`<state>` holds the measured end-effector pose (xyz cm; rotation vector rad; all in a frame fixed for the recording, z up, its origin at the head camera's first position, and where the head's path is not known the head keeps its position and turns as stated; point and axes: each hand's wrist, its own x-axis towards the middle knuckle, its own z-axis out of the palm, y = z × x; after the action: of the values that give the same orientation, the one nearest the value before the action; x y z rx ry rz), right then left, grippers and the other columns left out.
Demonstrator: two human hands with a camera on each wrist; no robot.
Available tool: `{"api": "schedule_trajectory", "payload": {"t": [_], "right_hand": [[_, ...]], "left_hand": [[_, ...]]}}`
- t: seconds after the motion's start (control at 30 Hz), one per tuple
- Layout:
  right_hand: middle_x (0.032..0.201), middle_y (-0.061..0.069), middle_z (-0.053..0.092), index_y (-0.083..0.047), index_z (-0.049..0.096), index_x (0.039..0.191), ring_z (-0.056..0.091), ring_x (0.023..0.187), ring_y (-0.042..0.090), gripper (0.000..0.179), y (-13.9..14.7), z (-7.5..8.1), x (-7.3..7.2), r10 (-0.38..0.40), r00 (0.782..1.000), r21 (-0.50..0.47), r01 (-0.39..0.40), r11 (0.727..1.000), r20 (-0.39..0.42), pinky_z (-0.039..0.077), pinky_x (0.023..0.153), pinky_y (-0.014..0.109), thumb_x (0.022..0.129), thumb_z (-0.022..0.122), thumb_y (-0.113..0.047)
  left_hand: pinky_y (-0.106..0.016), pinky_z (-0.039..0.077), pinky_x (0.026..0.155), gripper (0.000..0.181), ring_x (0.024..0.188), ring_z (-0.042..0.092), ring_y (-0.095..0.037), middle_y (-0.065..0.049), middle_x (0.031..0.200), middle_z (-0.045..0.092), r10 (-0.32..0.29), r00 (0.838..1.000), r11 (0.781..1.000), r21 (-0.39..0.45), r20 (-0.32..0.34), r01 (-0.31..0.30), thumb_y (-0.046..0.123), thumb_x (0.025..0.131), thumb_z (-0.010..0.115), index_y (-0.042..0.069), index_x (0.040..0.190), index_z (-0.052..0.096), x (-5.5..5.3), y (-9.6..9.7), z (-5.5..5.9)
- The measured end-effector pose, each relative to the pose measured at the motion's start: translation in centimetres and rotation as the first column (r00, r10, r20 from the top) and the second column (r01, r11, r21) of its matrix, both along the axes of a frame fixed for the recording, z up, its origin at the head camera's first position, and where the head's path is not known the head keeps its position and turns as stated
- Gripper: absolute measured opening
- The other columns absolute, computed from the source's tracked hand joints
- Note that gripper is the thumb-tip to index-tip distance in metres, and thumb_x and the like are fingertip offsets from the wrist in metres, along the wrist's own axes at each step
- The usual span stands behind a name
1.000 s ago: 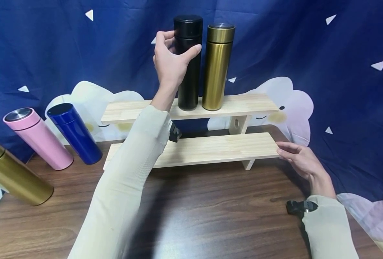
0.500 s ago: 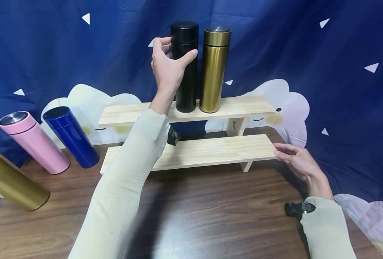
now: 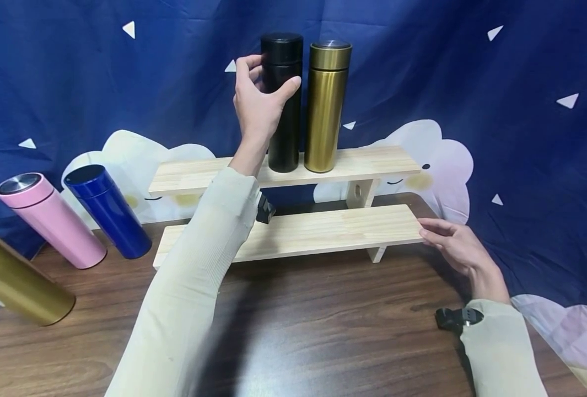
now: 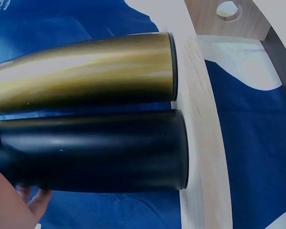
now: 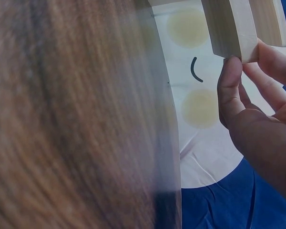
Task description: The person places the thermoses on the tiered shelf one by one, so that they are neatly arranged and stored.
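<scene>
My left hand (image 3: 258,107) grips a black thermos flask (image 3: 285,127) near its top, thumb across the front and fingers round the left side. The flask stands upright on the upper board (image 3: 377,162) of a two-tier wooden shelf. Close to its right stands a gold thermos flask (image 3: 328,116). In the left wrist view the bases of the black flask (image 4: 95,152) and gold flask (image 4: 95,71) both meet the board. My right hand (image 3: 459,245) pinches the right end of the lower board (image 3: 323,229); the right wrist view shows thumb and fingers at the board's corner (image 5: 245,36).
Left of the shelf, a pink flask (image 3: 57,223), a blue flask (image 3: 112,215) and another gold flask (image 3: 22,281) stand on the brown wooden table (image 3: 323,325). Behind hangs a blue cloth (image 3: 174,71) with clouds and white triangles.
The whole head view has shifted slightly, so everything sits a little lower and further left. Both hands keep their holds, and the flasks stay in place on the shelf.
</scene>
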<state>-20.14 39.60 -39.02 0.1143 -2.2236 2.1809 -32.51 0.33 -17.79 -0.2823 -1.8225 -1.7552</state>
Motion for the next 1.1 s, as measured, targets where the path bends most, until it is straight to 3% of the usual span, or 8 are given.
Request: {"api": "schedule_trajectory", "payload": {"t": [0.2,0.5,0.83,0.97,1.1], "right_hand": [[0.100,-0.006,0.074,-0.013,0.074,0.112,0.066,0.090,0.004,0.023,0.1,0.1,-0.1,0.010,1.000,-0.004,-0.010,1.000,-0.003,0.051,0.079,0.017,0.096,0.066,0.001],[0.100,-0.004,0.074,-0.014,0.074,0.109,0.067,0.089,0.005,0.024,0.0,0.0,0.0,0.015,1.000,-0.052,-0.016,0.999,-0.016,0.052,0.079,0.018,0.096,0.064,0.004],[0.100,-0.005,0.074,-0.017,0.075,0.107,0.067,0.089,0.004,0.025,0.1,0.2,0.0,0.003,1.000,-0.057,-0.003,0.998,0.001,0.052,0.079,0.017,0.095,0.065,0.003],[0.100,-0.005,0.074,-0.016,0.075,0.107,0.067,0.090,0.005,0.025,-0.1,0.2,-0.1,0.003,1.000,-0.055,-0.003,0.999,0.001,0.052,0.079,0.017,0.095,0.065,0.004],[0.101,-0.004,0.074,-0.013,0.074,0.108,0.067,0.091,0.004,0.024,-0.4,0.3,-0.2,0.008,1.000,-0.066,-0.008,0.998,-0.007,0.052,0.080,0.017,0.095,0.065,0.005]], "left_hand": [[-0.025,0.046,0.089,0.065,0.107,0.061,-0.016,-0.002,0.127,0.063,-0.003,1.000,1.000,0.021,-0.003,0.003,0.021,0.077,0.088,0.013,0.131,0.053,0.1,-0.2,-0.1],[-0.025,0.044,0.094,0.068,0.117,0.058,-0.016,-0.001,0.135,0.059,-0.003,1.000,1.000,-0.014,0.007,0.003,0.026,0.079,0.087,0.015,0.136,0.052,0.2,-0.2,-0.2],[-0.025,0.043,0.096,0.071,0.120,0.055,-0.015,0.000,0.137,0.058,0.017,0.998,0.998,-0.067,0.056,-0.014,0.032,0.079,0.087,0.017,0.138,0.050,0.5,-0.5,-1.1],[-0.026,0.043,0.096,0.073,0.121,0.055,-0.015,-0.001,0.138,0.058,0.050,0.997,0.992,-0.118,0.061,-0.042,0.035,0.080,0.086,0.018,0.140,0.049,0.7,-1.1,-1.6],[-0.029,0.043,0.097,0.074,0.124,0.054,-0.015,-0.001,0.141,0.056,0.090,0.995,0.973,-0.216,0.051,-0.077,0.041,0.082,0.083,0.020,0.143,0.047,1.0,-2.1,-2.3]]}}
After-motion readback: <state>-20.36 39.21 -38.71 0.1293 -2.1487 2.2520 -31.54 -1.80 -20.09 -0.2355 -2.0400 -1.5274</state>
